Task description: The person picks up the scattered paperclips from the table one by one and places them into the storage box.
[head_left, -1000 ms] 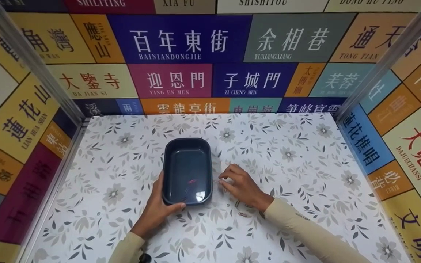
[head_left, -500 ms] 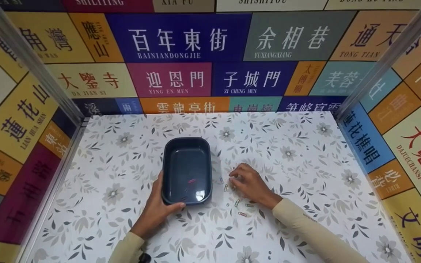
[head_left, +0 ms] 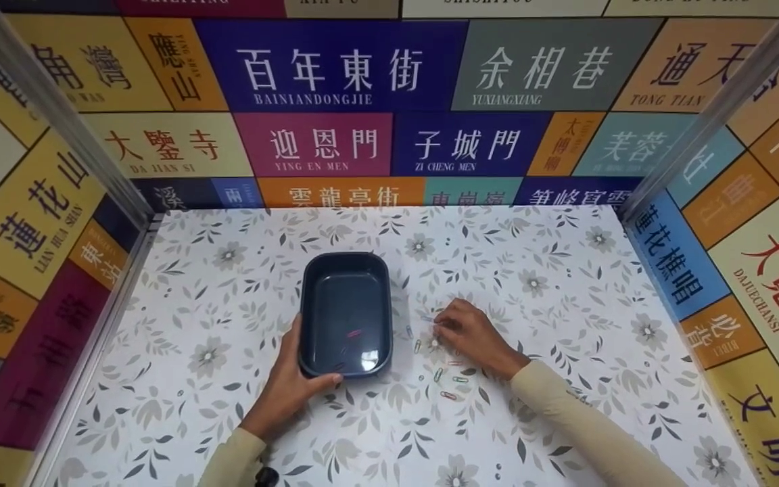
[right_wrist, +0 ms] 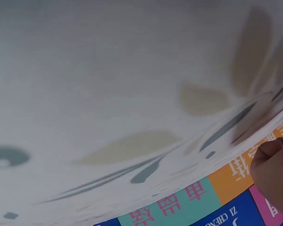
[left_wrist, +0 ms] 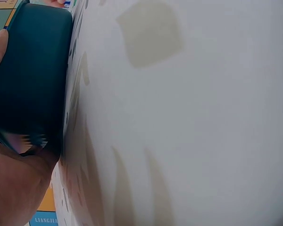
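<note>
My left hand (head_left: pixel 293 384) grips the left side of a dark blue tray (head_left: pixel 345 257), thumb over its near rim. In the left wrist view, part of that hand (left_wrist: pixel 16 181) is against the tray (left_wrist: pixel 33 70). A pink clip (head_left: pixel 354 333) and small dark items lie inside. Right of the tray, my right hand (head_left: pixel 472 335) pinches a small bluish paper clip (head_left: pixel 427 317) close to the table. The right wrist view shows only part of this hand (right_wrist: pixel 276 174) at its right edge.
Several coloured paper clips lie on the floral table (head_left: pixel 227 304), among them a bluish one (head_left: pixel 409 331), a yellow one (head_left: pixel 418 346), a green one (head_left: pixel 438 374) and a red one (head_left: pixel 448 396). Panels with lettering (head_left: pixel 335 64) stand behind and at both sides.
My right hand has moved right, away from the tray, and more clips show on the table beside it. My left hand and the tray have stayed in place.
</note>
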`<state>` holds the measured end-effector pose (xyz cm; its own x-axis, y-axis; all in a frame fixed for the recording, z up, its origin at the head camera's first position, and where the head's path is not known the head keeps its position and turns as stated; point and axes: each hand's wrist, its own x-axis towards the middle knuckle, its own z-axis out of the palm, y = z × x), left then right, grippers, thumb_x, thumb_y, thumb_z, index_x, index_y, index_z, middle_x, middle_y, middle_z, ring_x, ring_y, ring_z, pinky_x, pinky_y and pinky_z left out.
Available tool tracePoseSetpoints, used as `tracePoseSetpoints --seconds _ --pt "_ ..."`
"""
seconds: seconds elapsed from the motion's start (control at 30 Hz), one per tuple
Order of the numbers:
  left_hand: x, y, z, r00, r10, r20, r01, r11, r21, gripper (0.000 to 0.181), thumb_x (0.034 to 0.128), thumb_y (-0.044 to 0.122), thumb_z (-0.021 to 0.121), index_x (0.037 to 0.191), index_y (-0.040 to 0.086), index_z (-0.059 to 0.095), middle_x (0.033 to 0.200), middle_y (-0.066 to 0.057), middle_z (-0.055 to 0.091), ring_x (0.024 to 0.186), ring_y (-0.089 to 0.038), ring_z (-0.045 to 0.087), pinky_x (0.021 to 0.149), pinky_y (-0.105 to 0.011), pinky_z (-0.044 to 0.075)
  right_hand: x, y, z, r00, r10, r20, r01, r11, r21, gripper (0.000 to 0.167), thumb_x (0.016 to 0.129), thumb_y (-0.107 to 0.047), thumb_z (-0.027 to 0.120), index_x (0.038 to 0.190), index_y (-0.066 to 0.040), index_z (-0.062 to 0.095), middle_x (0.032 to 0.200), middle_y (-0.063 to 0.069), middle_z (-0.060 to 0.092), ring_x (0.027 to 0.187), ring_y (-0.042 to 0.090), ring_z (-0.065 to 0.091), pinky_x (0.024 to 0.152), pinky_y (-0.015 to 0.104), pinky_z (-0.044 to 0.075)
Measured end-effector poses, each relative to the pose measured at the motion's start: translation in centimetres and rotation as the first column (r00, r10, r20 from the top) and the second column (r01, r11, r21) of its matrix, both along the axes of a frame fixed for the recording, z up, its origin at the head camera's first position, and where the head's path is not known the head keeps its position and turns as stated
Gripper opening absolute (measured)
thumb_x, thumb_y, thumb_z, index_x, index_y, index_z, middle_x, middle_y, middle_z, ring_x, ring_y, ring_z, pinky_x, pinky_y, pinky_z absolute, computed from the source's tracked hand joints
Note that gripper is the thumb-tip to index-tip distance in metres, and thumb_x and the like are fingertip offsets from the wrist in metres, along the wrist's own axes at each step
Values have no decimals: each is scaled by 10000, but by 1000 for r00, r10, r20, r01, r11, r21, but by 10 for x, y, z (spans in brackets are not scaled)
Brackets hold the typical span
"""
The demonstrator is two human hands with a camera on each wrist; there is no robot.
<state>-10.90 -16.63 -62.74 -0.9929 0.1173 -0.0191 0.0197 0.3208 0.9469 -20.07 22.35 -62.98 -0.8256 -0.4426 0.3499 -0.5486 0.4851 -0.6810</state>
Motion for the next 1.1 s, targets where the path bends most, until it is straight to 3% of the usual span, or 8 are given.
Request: tracePoseSetpoints --seconds 0.27,0.37,0.47,0.6,0.8,1.1 --pt "0 -1 2 1000 -13 0 13 1000 -7 1357 836 349 995 1796 276 38 1833 -89 146 1675 -327 172 1318 -589 163 -7 4 -5 993 12 -122 -1 996 88 53 984 -41 826 1037 -38 822 997 24 650 944 163 620 834 311 542" --pt "0 -1 2 1000 -17 -13 17 1000 -10 1344 846 332 991 1796 216 46 1830 -123 146 1674 -358 174 1314 -607 168 -9 4 -5 990 19 -142 -4 995 103 52 983 -59 834 1033 -47 828 994 26 643 944 159 613 831 316 538" --pt "0 -2 1 1000 -14 -14 14 1000 -15 1355 835 365 995 1797 239 48 1829 -125 152 1672 -358 179 1314 -600 171 -11 2 -5 988 31 -150 -15 994 107 56 979 -64 840 1033 -51 834 994 28 642 936 159 608 831 324 532" --pt "0 -1 0 1000 -10 -4 10 1000 -8 1359 825 394 996 1796 284 51 1830 -112 154 1671 -344 182 1315 -590 164 -12 1 -5 988 37 -150 -21 994 103 58 968 -41 844 1025 -37 836 983 35 639 918 167 597 826 336 517" --pt "0 -1 -2 1000 -11 -14 11 1000 4 1370 814 376 1005 1797 253 59 1827 -118 163 1665 -337 194 1314 -577 165 -14 1 -6 990 44 -138 -29 994 105 53 964 -15 837 1013 -34 838 968 56 645 910 183 596 828 342 515" --pt "0 -2 -2 1000 -12 -23 12 1000 9 1356 821 367 1003 1796 261 67 1827 -121 161 1667 -342 187 1314 -587 161 -16 0 -4 1000 1 -8 0 990 143 45 1015 -80 801 992 -88 839 947 -10 634 915 157 582 841 346 529"
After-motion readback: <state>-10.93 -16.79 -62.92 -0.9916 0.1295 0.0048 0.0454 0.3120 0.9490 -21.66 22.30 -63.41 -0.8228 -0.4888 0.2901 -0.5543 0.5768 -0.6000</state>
